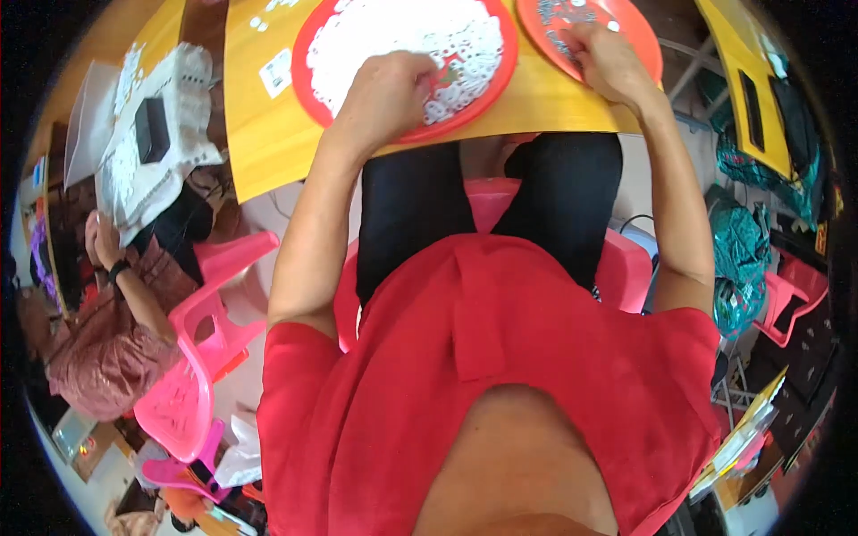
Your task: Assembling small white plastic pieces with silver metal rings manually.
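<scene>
A red round tray [509,54] on the yellow table holds a heap of small white ring-shaped pieces [474,55]. My left hand [384,94] rests over the tray's near side with its fingers curled together among the white pieces. What they pinch, if anything, is hidden. To the right is an orange-red plate [645,49] with small grey metal-looking pieces [556,12] and a few white ones. Over that plate, my right hand [608,64] has thumb and fingers pressed together. Anything between those fingertips is too small to make out.
The yellow table [259,134] carries a small white label [276,73] and a few loose white pieces at the far left. At left, another person [116,330] sits by a white-covered table [183,125] bearing a black box [152,129]. Pink plastic chairs [192,393] stand nearby.
</scene>
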Action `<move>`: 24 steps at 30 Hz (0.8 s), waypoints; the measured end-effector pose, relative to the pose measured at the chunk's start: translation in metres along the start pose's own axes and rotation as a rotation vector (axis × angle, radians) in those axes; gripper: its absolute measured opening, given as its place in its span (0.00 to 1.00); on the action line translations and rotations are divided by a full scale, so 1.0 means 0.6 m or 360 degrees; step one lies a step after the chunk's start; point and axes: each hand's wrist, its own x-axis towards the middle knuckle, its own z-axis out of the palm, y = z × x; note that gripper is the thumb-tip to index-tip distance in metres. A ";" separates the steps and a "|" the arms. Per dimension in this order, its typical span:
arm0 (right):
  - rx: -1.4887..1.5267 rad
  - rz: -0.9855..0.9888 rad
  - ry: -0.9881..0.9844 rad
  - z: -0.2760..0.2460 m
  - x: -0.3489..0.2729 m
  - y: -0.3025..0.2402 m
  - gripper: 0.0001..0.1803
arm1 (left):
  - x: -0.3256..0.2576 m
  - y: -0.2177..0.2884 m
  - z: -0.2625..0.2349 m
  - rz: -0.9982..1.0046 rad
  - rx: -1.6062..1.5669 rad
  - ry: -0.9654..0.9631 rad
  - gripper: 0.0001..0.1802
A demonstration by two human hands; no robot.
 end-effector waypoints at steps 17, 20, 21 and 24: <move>0.2581 -0.0978 0.0507 0.002 0.006 -0.115 0.03 | 0.007 0.005 -0.003 0.0087 0.0181 -0.0166 0.07; 0.2026 0.0286 0.0098 -0.015 -0.021 -0.138 0.03 | 0.002 0.001 -0.013 0.0030 0.0227 -0.0184 0.09; 0.2217 0.0141 0.0015 -0.002 -0.023 -0.135 0.06 | 0.001 -0.002 -0.014 0.0001 -0.0046 -0.0066 0.09; 0.2329 0.0208 0.0038 0.012 -0.032 -0.156 0.04 | -0.003 0.016 -0.024 -0.0206 -0.0932 0.0124 0.08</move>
